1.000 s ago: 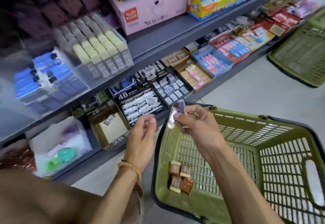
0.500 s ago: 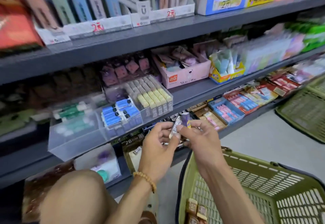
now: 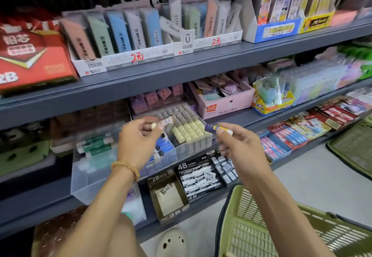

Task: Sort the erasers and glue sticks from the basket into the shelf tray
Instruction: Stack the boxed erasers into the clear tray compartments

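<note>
My left hand (image 3: 138, 137) pinches a small wrapped eraser (image 3: 165, 121) in front of the clear shelf tray (image 3: 112, 176). My right hand (image 3: 239, 148) pinches a purple and yellow wrapped eraser (image 3: 216, 128) just right of the tray's block of pale glue sticks (image 3: 189, 127). The tray also holds green-labelled sticks (image 3: 94, 144) and blue ones (image 3: 164, 148). The green basket (image 3: 271, 226) sits at the lower right under my right forearm; its contents are out of view.
Below the tray stand a nearly bare 2B eraser box (image 3: 169, 198) and a full 4B box (image 3: 199, 176). A pink carton (image 3: 223, 103) sits right of the tray. A second green basket (image 3: 354, 148) lies on the floor at far right.
The view has tilted up from the basket to the shelves. My hands rose and drew apart, each now holding its own small item; before, both met at what the right hand held.
</note>
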### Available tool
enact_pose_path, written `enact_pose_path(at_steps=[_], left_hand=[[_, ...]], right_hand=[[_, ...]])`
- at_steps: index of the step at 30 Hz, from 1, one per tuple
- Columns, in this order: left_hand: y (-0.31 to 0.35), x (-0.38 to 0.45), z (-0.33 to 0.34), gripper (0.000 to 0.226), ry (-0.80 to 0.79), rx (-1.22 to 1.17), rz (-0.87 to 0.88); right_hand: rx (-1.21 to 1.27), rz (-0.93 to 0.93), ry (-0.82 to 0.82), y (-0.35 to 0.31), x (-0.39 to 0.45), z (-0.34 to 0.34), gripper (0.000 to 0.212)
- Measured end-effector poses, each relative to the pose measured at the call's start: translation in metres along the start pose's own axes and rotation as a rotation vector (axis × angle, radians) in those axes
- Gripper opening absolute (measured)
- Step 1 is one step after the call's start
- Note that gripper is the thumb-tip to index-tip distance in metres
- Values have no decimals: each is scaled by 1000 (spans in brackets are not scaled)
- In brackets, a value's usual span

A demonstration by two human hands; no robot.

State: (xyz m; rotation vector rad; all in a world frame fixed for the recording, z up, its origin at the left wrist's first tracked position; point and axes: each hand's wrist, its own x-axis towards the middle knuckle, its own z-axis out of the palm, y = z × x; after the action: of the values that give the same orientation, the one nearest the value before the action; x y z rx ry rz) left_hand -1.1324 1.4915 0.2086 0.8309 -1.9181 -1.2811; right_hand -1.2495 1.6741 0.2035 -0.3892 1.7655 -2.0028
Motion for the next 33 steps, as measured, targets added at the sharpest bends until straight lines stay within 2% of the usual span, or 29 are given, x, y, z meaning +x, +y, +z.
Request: enact_pose_path(at_steps=[7, 13, 18, 21, 25, 27, 33], left_hand=[[-4, 51, -7, 23, 9, 111, -53], [-1, 68, 5, 17, -156, 236, 19], [3, 71, 9, 19, -258, 417, 106], [6, 77, 5, 9, -305, 567, 98], [6, 83, 7, 24, -409, 682, 144], [6, 84, 11, 24, -442, 733, 191], [8, 83, 10, 10, -386, 632, 190]], right_hand=[[-18, 47, -7, 2, 18, 9, 24], [-63, 55, -3, 10, 26, 12, 25], [-60, 60, 10, 13, 29, 10, 24], [-46, 62, 14, 12, 31, 9, 24], [-55, 60, 14, 13, 32, 9, 24], [-56, 55, 8, 13, 32, 9, 23], [-53, 52, 5, 12, 30, 5, 24]])
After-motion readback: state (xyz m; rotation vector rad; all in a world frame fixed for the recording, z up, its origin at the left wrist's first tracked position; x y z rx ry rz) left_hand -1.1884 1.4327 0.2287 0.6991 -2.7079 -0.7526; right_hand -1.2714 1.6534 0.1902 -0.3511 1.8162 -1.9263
